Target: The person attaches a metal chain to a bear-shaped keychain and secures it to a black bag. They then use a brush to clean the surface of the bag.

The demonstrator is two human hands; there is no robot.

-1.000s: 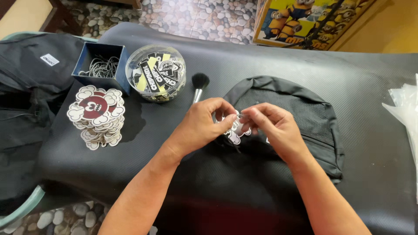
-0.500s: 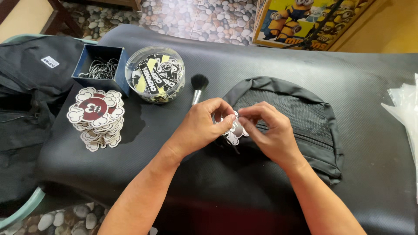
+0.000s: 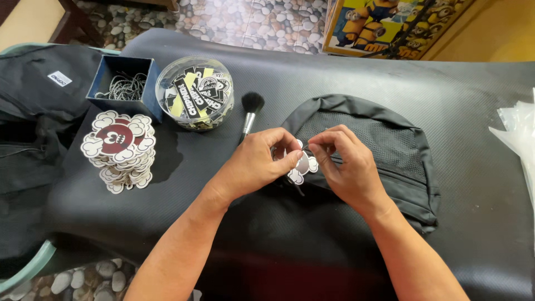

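Observation:
Both hands meet over a black backpack (image 3: 390, 150) lying flat on a black padded table (image 3: 334, 72). My left hand (image 3: 253, 164) pinches a small white cloud-edged tag (image 3: 301, 166) from the left. My right hand (image 3: 345, 164) pinches at the tag's upper edge from the right, fingertips touching something thin that I cannot make out. The tag sits over the bag's mesh front, partly hidden by my fingers.
A stack of white and dark red cloud-edged tags (image 3: 118, 147) lies at the left. Behind it stand a blue box of ball chains (image 3: 123, 86) and a round clear tub of black and yellow labels (image 3: 195, 92). A black brush (image 3: 251, 111) lies beside the tub. Clear plastic bags (image 3: 518, 134) sit at the right edge.
My hands have drawn slightly closer together over the tag, the right fingertips shifting towards the left hand. The bag and other objects have stayed put.

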